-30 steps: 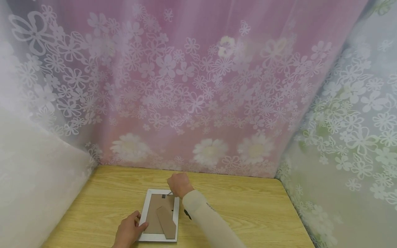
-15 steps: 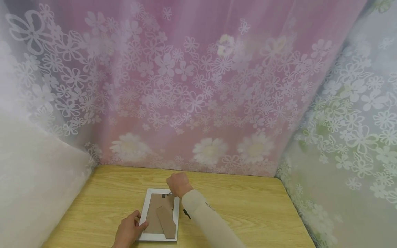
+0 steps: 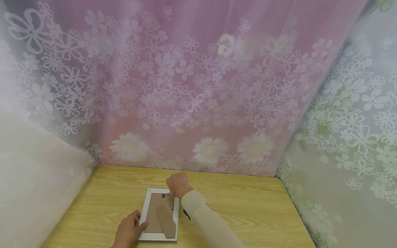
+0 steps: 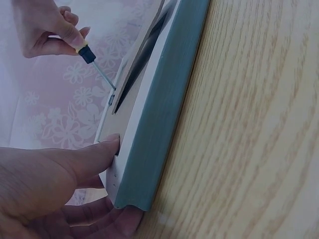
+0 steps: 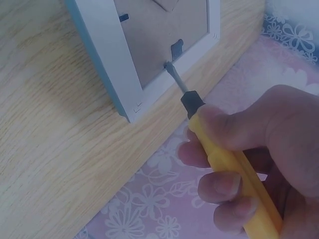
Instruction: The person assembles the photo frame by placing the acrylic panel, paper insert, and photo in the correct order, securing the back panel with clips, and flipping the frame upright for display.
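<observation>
A white picture frame [image 3: 157, 237] lies face down on the table, its brown backing board [image 3: 152, 213] and angled stand leg [image 3: 167, 224] facing up. My left hand [image 3: 128, 229] grips the frame's lower left edge, thumb on top and fingers beneath, as the left wrist view shows. In my right hand [image 5: 269, 144] is a screwdriver [image 5: 229, 164] with a yellow handle and black collar. Its tip touches the board's far edge, beside a small dark hanger tab [image 5: 177, 48]. Another dark tab [image 5: 124, 18] sits along the side edge.
The wood-grain table [image 3: 242, 210] reaches back to a pink flowered curtain [image 3: 198, 103]. Pale cloth [image 3: 350, 155] hangs along the right side, and more white cloth [image 3: 37, 172] slopes along the left.
Almost nothing differs. The right hand has shifted very slightly left at the frame's far edge, still holding the screwdriver. The left hand keeps its grip on the frame.
</observation>
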The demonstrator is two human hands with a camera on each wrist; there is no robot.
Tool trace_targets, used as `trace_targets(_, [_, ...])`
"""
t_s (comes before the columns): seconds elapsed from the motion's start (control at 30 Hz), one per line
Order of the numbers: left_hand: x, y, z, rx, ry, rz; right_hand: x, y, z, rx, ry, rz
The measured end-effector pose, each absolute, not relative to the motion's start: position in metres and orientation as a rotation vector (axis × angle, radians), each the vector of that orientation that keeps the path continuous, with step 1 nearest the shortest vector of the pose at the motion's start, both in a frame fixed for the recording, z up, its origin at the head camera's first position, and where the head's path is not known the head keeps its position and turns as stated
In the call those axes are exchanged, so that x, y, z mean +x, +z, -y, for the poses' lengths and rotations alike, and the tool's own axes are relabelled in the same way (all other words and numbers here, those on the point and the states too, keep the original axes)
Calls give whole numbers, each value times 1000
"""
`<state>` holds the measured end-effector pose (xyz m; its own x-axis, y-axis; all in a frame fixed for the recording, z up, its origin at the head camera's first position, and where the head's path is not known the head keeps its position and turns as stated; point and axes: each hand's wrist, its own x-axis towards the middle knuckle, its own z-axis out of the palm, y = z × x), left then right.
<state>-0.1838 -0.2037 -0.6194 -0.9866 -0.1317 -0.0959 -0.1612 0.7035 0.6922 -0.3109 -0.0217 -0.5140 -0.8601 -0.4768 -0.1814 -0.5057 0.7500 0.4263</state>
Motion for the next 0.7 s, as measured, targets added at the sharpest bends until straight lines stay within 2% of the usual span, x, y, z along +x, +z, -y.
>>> trace_targets(0.7, [-185,-615,203,-261,1192,-2824,-318,-511,5,-908,671,-2884])
